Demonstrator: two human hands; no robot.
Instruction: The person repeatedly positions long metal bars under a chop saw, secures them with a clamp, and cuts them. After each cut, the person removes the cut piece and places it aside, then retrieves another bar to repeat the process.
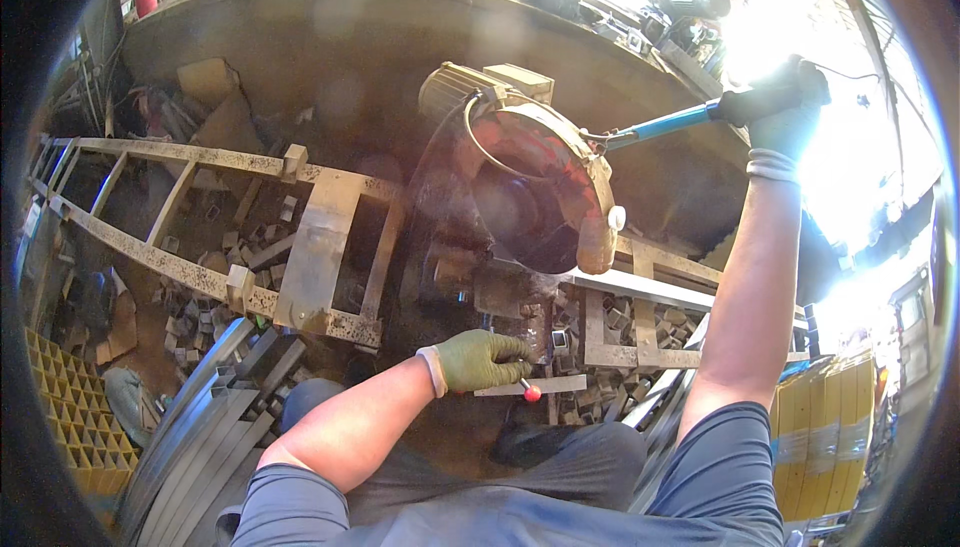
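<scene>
My right hand (783,112), in a dark-palmed work glove, is wrapped round the black grip at the end of a blue handle (665,127). That handle runs to the cut-off saw (540,162), with its motor, worn reddish guard and dark disc. A pale metal tube (640,289) reaches rightward from beneath the saw. My left hand (480,361), in a green glove, is in front of the saw base with its fingers curled; what they hold is hidden. Just by its thumb is a lever with a red ball knob (531,393), over a flat metal strip (560,384).
Ladder-like metal frames stand left (180,157) and right (645,355) of the saw. Short tube offcuts (205,322) lie beneath. Long metal tubes (200,447) are stacked at lower left, beside a yellow grid-like stack (75,402). Wrapped yellow bundles (825,432) stand at right.
</scene>
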